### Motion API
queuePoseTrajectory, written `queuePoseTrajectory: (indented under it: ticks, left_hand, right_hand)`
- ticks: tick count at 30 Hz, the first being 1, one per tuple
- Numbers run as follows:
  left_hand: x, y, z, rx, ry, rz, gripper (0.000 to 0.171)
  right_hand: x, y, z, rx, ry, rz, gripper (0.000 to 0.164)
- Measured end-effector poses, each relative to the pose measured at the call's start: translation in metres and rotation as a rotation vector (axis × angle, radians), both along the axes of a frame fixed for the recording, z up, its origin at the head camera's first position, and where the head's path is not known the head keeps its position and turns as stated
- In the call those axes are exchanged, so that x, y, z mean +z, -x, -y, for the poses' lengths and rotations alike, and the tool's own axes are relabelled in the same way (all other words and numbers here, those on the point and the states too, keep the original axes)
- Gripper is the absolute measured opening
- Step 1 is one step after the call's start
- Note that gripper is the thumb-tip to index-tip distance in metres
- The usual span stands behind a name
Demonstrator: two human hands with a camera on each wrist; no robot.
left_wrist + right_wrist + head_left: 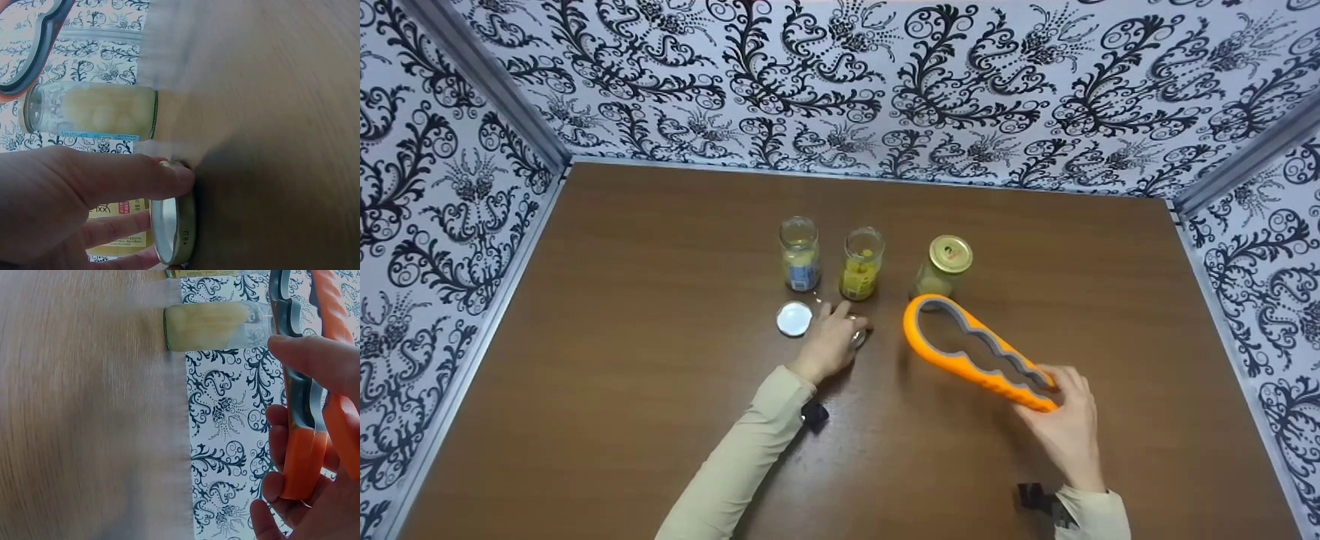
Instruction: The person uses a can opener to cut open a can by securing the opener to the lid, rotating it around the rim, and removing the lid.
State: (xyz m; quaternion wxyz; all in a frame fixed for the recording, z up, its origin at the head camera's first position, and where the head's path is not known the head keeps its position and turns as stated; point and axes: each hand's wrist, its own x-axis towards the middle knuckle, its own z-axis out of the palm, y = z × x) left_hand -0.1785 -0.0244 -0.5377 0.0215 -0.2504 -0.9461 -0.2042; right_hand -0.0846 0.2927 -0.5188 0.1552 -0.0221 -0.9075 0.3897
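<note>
My left hand (pixel 829 345) pinches a gold jar lid (pixel 185 230) at the table, thumb on one edge and fingers on the other; its pale inner side faces the palm. Another lid (pixel 794 319) lies to its left, white side up. My right hand (pixel 1069 424) grips an orange jar opener (pixel 952 364) with a grey wavy inner edge by its handle ends. The opener's loop reaches toward a lidded glass jar (pixel 950 255) with pale contents, overlapping its lower part in the head view.
Behind the left hand stand two lidless glass jars: one with a blue label (pixel 802 276), the other with yellow contents (pixel 860 276). The brown table (pixel 645 300) is bounded by patterned panels (pixel 840 90) at the back and both sides.
</note>
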Motion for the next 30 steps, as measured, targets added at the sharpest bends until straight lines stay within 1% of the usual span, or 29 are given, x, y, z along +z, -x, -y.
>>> queuePoseTrajectory:
  ticks: [3, 8, 10, 14, 18, 19, 24, 27, 30]
  left_hand:
    - [0.0, 0.0, 0.0, -0.001, -0.012, 0.007, 0.027]
    - [0.002, 0.001, 0.001, 0.009, -0.042, 0.065, 0.048]
    - [0.003, 0.001, 0.0, 0.014, -0.025, 0.089, 0.056]
    - [0.008, 0.001, -0.003, 0.022, 0.026, 0.132, 0.062]
    - [0.01, 0.003, -0.008, 0.04, 0.04, 0.144, 0.069]
    - [0.01, 0.004, -0.01, 0.046, 0.034, 0.144, 0.072]
    - [0.008, 0.01, -0.024, 0.067, -0.075, 0.123, 0.08]
    - [0.011, 0.015, -0.036, 0.092, -0.13, 0.143, 0.083]
    - [0.014, 0.021, -0.046, 0.1, -0.174, 0.153, 0.083]
  right_hand:
    - [0.001, 0.0, -0.002, -0.006, -0.001, -0.001, 0.042]
    - [0.003, -0.002, -0.008, -0.032, 0.002, 0.008, 0.043]
    - [0.004, -0.003, -0.01, -0.048, -0.002, 0.02, 0.043]
    - [0.006, -0.005, -0.016, -0.079, -0.015, 0.029, 0.043]
    - [0.007, -0.005, -0.022, -0.097, -0.014, 0.015, 0.043]
    - [0.007, -0.005, -0.023, -0.1, -0.013, 0.011, 0.043]
    - [0.006, -0.004, -0.03, -0.101, -0.02, -0.024, 0.044]
    - [0.007, -0.004, -0.031, -0.104, -0.02, -0.017, 0.042]
    - [0.009, -0.004, -0.031, -0.104, -0.016, -0.005, 0.04]
